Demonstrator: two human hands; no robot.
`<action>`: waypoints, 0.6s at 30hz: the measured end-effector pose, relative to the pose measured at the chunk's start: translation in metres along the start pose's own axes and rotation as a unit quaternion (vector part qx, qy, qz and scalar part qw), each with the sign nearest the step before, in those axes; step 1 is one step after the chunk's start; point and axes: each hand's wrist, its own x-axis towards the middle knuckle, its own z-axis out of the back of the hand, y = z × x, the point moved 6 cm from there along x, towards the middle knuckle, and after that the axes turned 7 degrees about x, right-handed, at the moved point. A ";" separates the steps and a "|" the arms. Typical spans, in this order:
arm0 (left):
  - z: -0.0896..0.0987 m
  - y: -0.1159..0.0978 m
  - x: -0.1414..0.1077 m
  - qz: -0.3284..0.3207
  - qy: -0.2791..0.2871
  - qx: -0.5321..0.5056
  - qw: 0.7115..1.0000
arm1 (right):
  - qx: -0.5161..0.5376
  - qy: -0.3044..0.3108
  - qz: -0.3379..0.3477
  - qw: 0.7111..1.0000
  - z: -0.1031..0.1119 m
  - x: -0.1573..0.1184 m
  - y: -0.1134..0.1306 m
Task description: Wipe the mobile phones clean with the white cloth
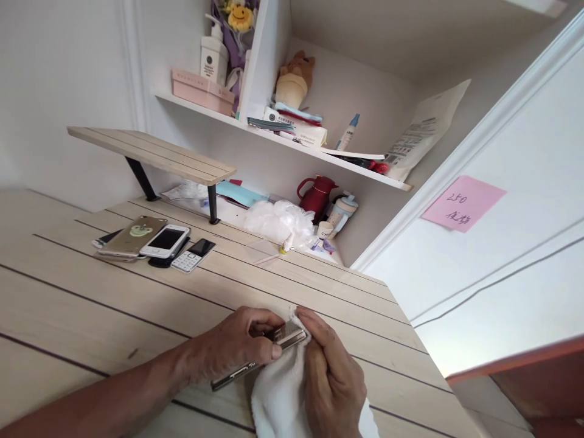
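Low in the head view, my left hand (232, 344) grips a dark mobile phone (235, 375) with a silvery edge, thumb on the near side and fingers curled behind. The phone slants up to the right, and much of it is covered by the hand. My right hand (335, 380) is closed on a white cloth (278, 392), pinching a fold of it against the phone's upper right end. The rest of the cloth hangs down onto the table.
On the slatted wooden table (137, 304), several phones lie at the left, including a gold phone (132, 237), a white phone (165, 241) and a keypad phone (194, 255). Behind stand a small raised shelf (150, 152), plastic bags (280, 222) and a red jug (317, 198).
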 end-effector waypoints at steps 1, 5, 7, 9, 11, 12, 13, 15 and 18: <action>0.000 0.000 0.000 0.000 -0.002 -0.002 1.000 | -0.012 0.004 0.020 1.000 -0.001 -0.001 0.002; -0.001 -0.003 -0.001 -0.005 0.001 -0.015 1.000 | -0.027 0.016 0.057 0.998 -0.004 -0.007 0.003; -0.001 -0.005 -0.002 -0.005 0.001 -0.018 1.000 | -0.016 0.007 0.011 1.000 -0.004 -0.009 -0.005; -0.002 -0.006 -0.002 0.001 -0.002 -0.016 1.000 | 0.007 -0.003 -0.090 0.996 -0.004 -0.011 -0.019; -0.003 -0.005 -0.001 0.007 -0.002 -0.015 1.000 | 0.043 -0.006 -0.202 0.978 -0.006 -0.014 -0.032; -0.003 -0.005 -0.001 0.008 0.000 -0.018 1.000 | 0.058 -0.007 -0.239 0.969 -0.008 -0.015 -0.035; -0.004 -0.004 -0.001 0.009 0.004 -0.020 1.000 | 0.064 -0.010 -0.257 0.964 -0.008 -0.016 -0.035; -0.004 -0.002 0.000 0.009 0.004 -0.017 1.000 | 0.052 -0.030 -0.247 0.967 -0.007 -0.016 -0.029; -0.002 0.001 0.000 0.007 0.002 -0.002 1.000 | 0.021 -0.059 -0.182 0.981 -0.004 -0.014 -0.016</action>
